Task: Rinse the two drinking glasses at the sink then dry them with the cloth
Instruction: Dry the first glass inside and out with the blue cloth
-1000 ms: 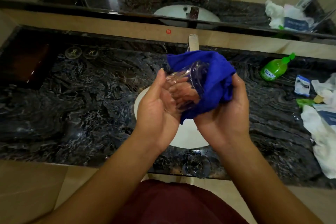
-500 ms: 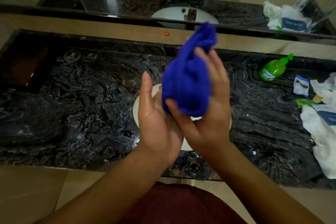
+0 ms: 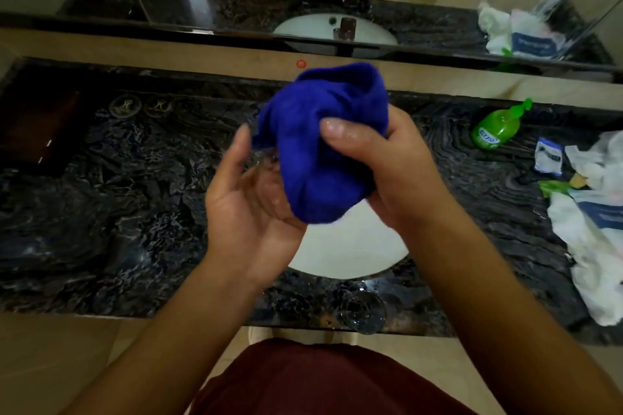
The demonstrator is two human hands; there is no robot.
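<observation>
Above the white sink (image 3: 350, 246), the right hand (image 3: 387, 172) clenches its grip around a blue cloth (image 3: 323, 145) bundled over a glass (image 3: 261, 163), cradled in the left hand (image 3: 249, 209); a second glass (image 3: 362, 312) stands on the surface below them.

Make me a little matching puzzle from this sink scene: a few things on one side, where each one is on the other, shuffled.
Things:
1. blue cloth
2. green bottle
3. second glass
4. white sink

Places:
A. on the counter's front edge, nearest the person
B. gripped by the right hand
C. on the counter, far right
D. below both hands

Pairs: 1-B, 2-C, 3-A, 4-D
</observation>
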